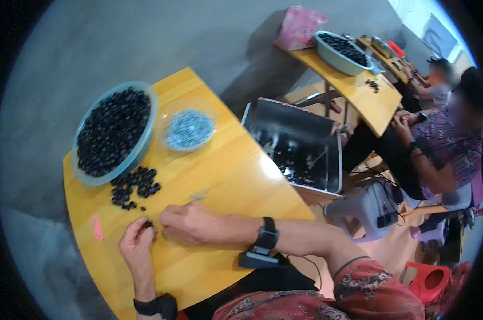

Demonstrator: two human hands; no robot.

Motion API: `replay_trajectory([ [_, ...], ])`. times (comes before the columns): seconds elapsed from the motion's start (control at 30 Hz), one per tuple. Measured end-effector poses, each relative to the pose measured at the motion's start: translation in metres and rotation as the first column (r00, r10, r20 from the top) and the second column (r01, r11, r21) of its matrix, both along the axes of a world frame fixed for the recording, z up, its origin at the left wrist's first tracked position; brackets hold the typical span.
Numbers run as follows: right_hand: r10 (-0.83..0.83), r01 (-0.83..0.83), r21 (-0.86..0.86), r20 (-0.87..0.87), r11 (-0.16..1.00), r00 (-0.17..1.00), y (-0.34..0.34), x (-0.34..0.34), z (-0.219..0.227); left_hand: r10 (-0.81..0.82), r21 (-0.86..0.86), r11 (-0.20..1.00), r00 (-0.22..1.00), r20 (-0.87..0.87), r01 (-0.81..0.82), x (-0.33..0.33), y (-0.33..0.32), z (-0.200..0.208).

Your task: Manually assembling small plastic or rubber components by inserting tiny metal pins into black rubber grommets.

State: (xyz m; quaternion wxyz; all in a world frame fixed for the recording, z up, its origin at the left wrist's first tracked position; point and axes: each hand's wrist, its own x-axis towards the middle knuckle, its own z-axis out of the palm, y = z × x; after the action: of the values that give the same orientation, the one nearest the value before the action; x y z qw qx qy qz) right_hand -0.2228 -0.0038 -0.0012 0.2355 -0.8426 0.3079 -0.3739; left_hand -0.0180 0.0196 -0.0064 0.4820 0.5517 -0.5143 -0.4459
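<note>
My left hand (136, 241) is closed in a pinch on a small black round part (148, 224) over the left side of the table. Just right of it is my right hand (187, 223), its fingers curled together; whatever they hold, if anything, is hidden. Beyond both hands lies a loose pile of similar black parts (140, 182). A large pale green basin (153, 114) heaped with black parts stands behind the pile. To its right is a clear bowl (168, 143) of small silvery metal pieces (189, 129). Several silvery pieces (200, 195) lie beyond my right hand.
The yellow wooden table (236, 186) has a pink strip (97, 228) on its left. Past its right edge stands a dark-lined box (300, 128) with black parts inside. Farther right are a grey stool (359, 208), a red stool (431, 280), and people seated at another table (359, 96).
</note>
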Motion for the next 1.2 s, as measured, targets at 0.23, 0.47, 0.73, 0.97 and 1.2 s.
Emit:
replay_trajectory([
  [0.23,0.015,-0.019,0.012,0.244,1.000,0.970,-0.009,-0.007,-0.006,-0.009,0.129,0.991,0.963,-0.270,0.046,-0.007,-0.008,0.002],
  [0.47,-0.065,-0.120,0.582,0.287,0.804,0.956,-0.003,0.005,0.006,-0.080,0.054,0.993,0.929,-0.360,0.107,0.009,-0.006,0.000],
  [0.73,-0.145,-0.155,0.755,0.314,0.637,0.938,0.004,0.006,0.006,-0.137,0.046,0.986,0.931,-0.339,0.162,0.007,0.000,0.003],
  [0.97,-0.168,-0.176,0.764,0.348,0.621,0.922,0.004,0.008,0.006,-0.165,0.003,0.985,0.961,-0.224,0.170,0.009,-0.003,0.001],
  [1.2,-0.188,-0.171,0.747,0.370,0.642,0.910,0.003,0.006,0.004,-0.174,-0.013,0.985,0.978,-0.113,0.174,0.008,-0.002,-0.003],
])
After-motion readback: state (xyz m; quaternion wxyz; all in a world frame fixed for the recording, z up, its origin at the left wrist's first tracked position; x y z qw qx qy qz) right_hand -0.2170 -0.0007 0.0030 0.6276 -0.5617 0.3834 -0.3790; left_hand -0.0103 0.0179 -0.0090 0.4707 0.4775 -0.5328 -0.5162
